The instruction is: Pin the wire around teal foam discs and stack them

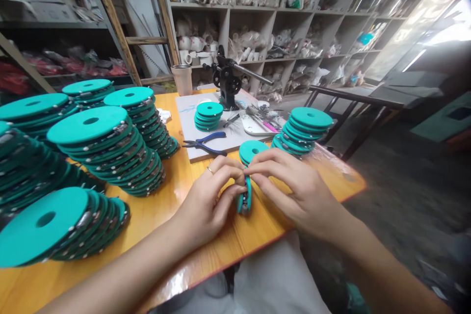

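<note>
In my remote view, the spool [244, 202] is edge-on between my 2 hands over the near part of the counter [217, 252], its faces turned left and right and its longer visible axis running away from me. It lies just to the right of the left hand [208, 194], the nearer of the 2 to its body, which grasps its upper part between thumb and fingers. The right hand [298, 184] sets its fingertips at the far upper rim; I cannot tell whether they pinch anything.
</note>
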A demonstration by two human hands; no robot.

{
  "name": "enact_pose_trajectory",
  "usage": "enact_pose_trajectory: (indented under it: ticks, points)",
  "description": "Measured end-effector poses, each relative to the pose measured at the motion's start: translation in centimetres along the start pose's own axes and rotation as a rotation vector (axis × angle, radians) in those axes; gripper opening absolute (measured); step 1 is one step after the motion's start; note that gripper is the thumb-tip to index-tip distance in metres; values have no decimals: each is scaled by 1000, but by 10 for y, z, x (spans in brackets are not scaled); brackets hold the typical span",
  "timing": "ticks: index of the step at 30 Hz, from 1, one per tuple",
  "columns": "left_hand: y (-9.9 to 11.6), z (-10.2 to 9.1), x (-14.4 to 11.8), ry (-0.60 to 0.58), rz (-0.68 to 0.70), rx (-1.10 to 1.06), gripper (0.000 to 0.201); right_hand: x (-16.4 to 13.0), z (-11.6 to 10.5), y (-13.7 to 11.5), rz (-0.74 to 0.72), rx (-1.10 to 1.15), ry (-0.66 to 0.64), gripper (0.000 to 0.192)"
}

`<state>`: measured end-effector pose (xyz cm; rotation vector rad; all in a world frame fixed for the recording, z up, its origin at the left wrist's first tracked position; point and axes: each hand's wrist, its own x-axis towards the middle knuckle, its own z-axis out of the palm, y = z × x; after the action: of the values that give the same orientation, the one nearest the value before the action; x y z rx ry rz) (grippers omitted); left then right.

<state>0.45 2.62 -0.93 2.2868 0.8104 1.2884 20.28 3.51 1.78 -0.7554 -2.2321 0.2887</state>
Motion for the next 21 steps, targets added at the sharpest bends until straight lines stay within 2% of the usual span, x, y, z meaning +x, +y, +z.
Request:
enact_pose_trajectory:
  ticks: [5,10,15,17,21]
  points:
    - [0,3,-1,48,10,80,13,19,-18,-1,-114,-157,-187,13]
    - [1,2,-1,53,-4,104,12,35,-24,-1,-194,-343,-358,21]
    - [2,2,-1,45,1,71,12,38,-23,7,-459,-453,-329,31]
    - [3,2,-2,46,3,55,12,35,-22,10,-484,-466,-304,35]
    - [4,3,-3,38,-9,17,12,30,-19,13,-439,-432,-288,35]
